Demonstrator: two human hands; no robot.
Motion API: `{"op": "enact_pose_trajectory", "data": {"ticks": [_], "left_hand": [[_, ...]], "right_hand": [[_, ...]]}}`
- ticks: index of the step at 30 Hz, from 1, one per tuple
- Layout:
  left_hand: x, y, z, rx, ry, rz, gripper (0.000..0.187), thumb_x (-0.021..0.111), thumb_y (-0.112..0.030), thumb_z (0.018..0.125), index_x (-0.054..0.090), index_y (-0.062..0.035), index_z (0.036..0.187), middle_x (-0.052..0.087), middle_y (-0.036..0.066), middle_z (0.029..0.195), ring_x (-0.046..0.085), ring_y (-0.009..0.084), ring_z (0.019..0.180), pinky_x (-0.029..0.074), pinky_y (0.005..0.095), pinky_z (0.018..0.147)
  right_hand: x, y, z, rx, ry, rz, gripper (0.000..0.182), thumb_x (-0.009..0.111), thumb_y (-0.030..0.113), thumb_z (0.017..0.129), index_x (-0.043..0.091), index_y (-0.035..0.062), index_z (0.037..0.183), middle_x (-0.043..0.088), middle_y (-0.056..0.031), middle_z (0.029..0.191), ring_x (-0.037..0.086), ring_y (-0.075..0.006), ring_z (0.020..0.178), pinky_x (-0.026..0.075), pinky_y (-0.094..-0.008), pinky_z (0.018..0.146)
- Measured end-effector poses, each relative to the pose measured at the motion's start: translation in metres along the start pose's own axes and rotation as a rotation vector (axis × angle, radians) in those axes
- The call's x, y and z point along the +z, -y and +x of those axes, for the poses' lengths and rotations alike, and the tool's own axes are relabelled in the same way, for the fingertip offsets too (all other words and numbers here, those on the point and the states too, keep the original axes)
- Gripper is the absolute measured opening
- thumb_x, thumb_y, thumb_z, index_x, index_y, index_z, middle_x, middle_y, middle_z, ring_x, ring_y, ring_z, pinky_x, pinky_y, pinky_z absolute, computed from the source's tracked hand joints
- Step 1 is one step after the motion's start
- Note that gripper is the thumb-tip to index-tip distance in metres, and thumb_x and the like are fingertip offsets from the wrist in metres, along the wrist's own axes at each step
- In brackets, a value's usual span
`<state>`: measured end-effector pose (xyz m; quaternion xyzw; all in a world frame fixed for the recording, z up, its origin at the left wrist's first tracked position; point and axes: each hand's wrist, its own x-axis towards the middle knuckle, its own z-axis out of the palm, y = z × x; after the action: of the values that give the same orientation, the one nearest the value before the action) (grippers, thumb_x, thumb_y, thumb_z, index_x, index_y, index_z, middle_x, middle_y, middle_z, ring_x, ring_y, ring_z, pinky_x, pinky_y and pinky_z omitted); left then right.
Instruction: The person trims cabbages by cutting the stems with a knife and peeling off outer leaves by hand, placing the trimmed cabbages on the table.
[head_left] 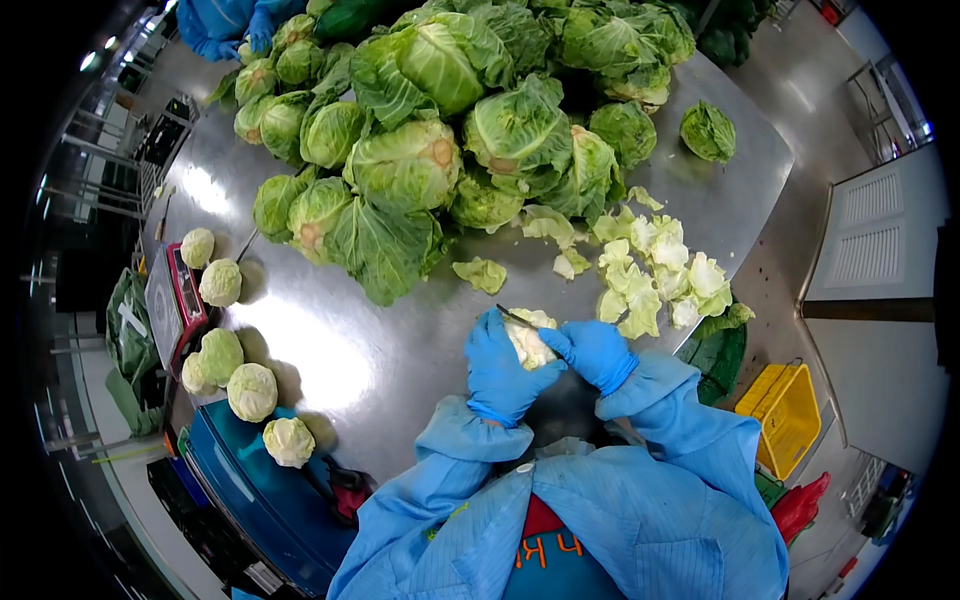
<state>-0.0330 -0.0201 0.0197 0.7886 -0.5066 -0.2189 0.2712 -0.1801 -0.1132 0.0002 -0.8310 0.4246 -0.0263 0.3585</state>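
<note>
— Five small peeled cabbages (251,391) sit at the left, near a red scale (176,300). See them?

— Yes! And a big pile of green cabbages (405,165) fills the back of the shiny table (340,350).

— What are the hands doing?

— Both wear blue gloves. The left hand (497,365) is wrapped around a pale cabbage (530,340), close to the person's chest. The fingers curl tight on it.

— And the other hand?

— The right hand (595,352) is closed on a knife (517,318). The blade lies across the top of that cabbage.

— What is on the right?

— Loose leaves (655,270) in a heap, then a yellow basket (785,415) down on the floor.
</note>
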Motion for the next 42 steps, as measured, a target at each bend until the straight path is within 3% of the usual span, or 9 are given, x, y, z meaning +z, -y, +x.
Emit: {"op": "enact_pose_trajectory", "data": {"ticks": [3, 12, 20, 23, 25, 29, 32, 39, 42], "left_hand": [[-0.004, -0.005, -0.003, -0.032, 0.019, -0.005, 0.110, 0.086, -0.047, 0.054, 0.035, 0.0097, 0.133, 0.044, 0.026, 0.126, 0.045, 0.0408, 0.114, 0.040, 0.0473, 0.097], [-0.006, 0.000, -0.006, 0.067, -0.015, -0.053, 0.107, 0.087, -0.046, 0.055, 0.036, 0.0064, 0.134, 0.042, 0.026, 0.128, 0.045, 0.0407, 0.115, 0.039, 0.0479, 0.097], [-0.014, -0.001, -0.011, -0.056, 0.188, -0.002, 0.095, 0.080, -0.047, 0.057, 0.043, -0.0006, 0.132, 0.047, 0.025, 0.128, 0.043, 0.0440, 0.121, 0.039, 0.0539, 0.094], [0.002, 0.003, -0.020, 0.080, -0.143, 0.187, 0.068, 0.081, -0.032, 0.057, 0.055, -0.0006, 0.111, 0.057, 0.016, 0.100, 0.055, 0.0369, 0.092, 0.047, 0.0444, 0.080], [-0.014, -0.010, -0.025, 0.103, -0.154, 0.132, 0.073, 0.083, -0.031, 0.056, 0.053, -0.0013, 0.116, 0.057, 0.016, 0.105, 0.055, 0.0365, 0.096, 0.047, 0.0443, 0.081], [-0.021, 0.001, -0.036, 0.216, -0.138, 0.123, 0.082, 0.085, -0.031, 0.055, 0.050, -0.0004, 0.122, 0.056, 0.019, 0.114, 0.055, 0.0379, 0.105, 0.047, 0.0451, 0.087], [-0.024, 0.010, -0.041, 0.253, -0.118, 0.126, 0.090, 0.087, -0.033, 0.054, 0.047, 0.0012, 0.127, 0.053, 0.022, 0.120, 0.053, 0.0398, 0.110, 0.045, 0.0461, 0.092], [-0.030, 0.011, -0.031, 0.217, -0.045, 0.047, 0.107, 0.089, -0.041, 0.053, 0.038, 0.0043, 0.135, 0.054, 0.023, 0.119, 0.054, 0.0409, 0.108, 0.045, 0.0479, 0.093], [-0.028, 0.016, -0.026, 0.225, -0.026, 0.077, 0.109, 0.089, -0.042, 0.053, 0.037, 0.0047, 0.136, 0.055, 0.023, 0.117, 0.055, 0.0405, 0.106, 0.046, 0.0478, 0.091]], "right_hand": [[0.011, -0.001, 0.000, 0.062, -0.230, 0.097, 0.056, 0.049, 0.057, 0.091, 0.063, 0.0078, 0.068, 0.062, -0.0174, 0.066, 0.061, -0.0387, 0.063, 0.048, -0.0462, 0.058], [-0.011, -0.001, 0.014, -0.170, -0.221, 0.390, 0.034, 0.073, 0.038, 0.080, 0.067, 0.0123, 0.102, 0.062, -0.0104, 0.079, 0.062, -0.0287, 0.070, 0.050, -0.0378, 0.063], [-0.013, 0.037, 0.001, -0.260, -0.039, 0.174, 0.035, 0.069, 0.032, 0.080, 0.067, 0.0139, 0.110, 0.062, -0.0109, 0.088, 0.063, -0.0306, 0.077, 0.052, -0.0378, 0.069], [-0.007, 0.040, 0.000, -0.191, -0.059, 0.207, 0.031, 0.070, 0.030, 0.081, 0.068, 0.0100, 0.106, 0.064, -0.0106, 0.080, 0.064, -0.0238, 0.072, 0.051, -0.0338, 0.064], [-0.011, 0.033, 0.001, 0.011, 0.039, 0.484, 0.034, 0.069, 0.027, 0.083, 0.067, 0.0081, 0.110, 0.063, -0.0098, 0.076, 0.061, -0.0184, 0.066, 0.049, -0.0301, 0.063], [0.003, -0.022, 0.025, 0.226, -0.270, 0.629, 0.039, 0.072, 0.027, 0.082, 0.065, 0.0066, 0.114, 0.064, -0.0068, 0.080, 0.060, -0.0158, 0.070, 0.050, -0.0286, 0.067], [-0.023, -0.026, 0.026, -0.005, -0.524, 0.121, 0.049, 0.074, 0.031, 0.081, 0.061, 0.0068, 0.121, 0.066, -0.0088, 0.093, 0.062, -0.0150, 0.080, 0.051, -0.0305, 0.073], [0.002, 0.011, 0.008, 0.021, 0.383, 0.557, 0.061, 0.081, 0.035, 0.074, 0.061, 0.0101, 0.126, 0.064, -0.0049, 0.095, 0.057, -0.0132, 0.086, 0.048, -0.0292, 0.079], [0.005, 0.008, 0.013, 0.095, 0.411, 0.729, 0.056, 0.080, 0.034, 0.076, 0.062, 0.0079, 0.123, 0.065, -0.0046, 0.093, 0.057, -0.0111, 0.082, 0.049, -0.0293, 0.077]]}}
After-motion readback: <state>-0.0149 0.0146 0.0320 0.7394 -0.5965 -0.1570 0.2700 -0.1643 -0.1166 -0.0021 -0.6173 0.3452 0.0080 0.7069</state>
